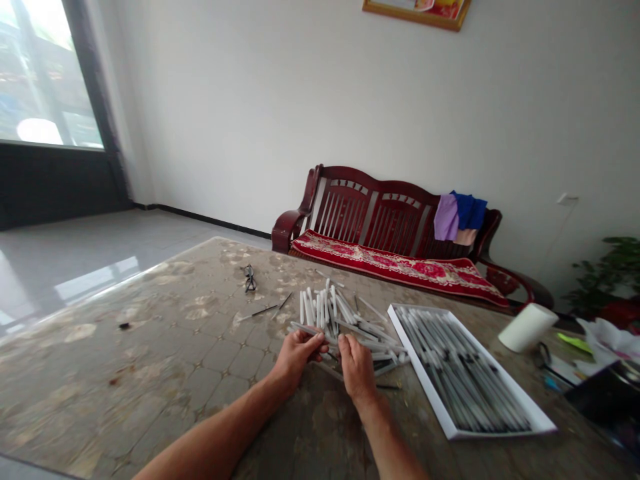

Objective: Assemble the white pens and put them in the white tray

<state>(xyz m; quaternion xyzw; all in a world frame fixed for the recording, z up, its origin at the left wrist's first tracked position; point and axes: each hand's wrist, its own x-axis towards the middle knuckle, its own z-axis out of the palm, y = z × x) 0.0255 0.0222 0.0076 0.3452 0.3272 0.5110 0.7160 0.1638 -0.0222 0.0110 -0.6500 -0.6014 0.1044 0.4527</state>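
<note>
My left hand [294,358] is closed on a white pen barrel [306,329] that sticks out to the left of its fingers. Beside it, my right hand [356,365] has its fingers curled at the edge of the pile of white pen barrels [345,320] lying loose on the brown patterned table [165,333]; what it grips is hidden. To the right lies a white shallow box [543,421] filled with several grey pens laid side by side.
Black glasses [249,277] and thin dark refills [273,308] lie farther back on the table. A white roll [527,327] and coloured papers [575,343] sit at the right. A red wooden bench [395,230] stands behind.
</note>
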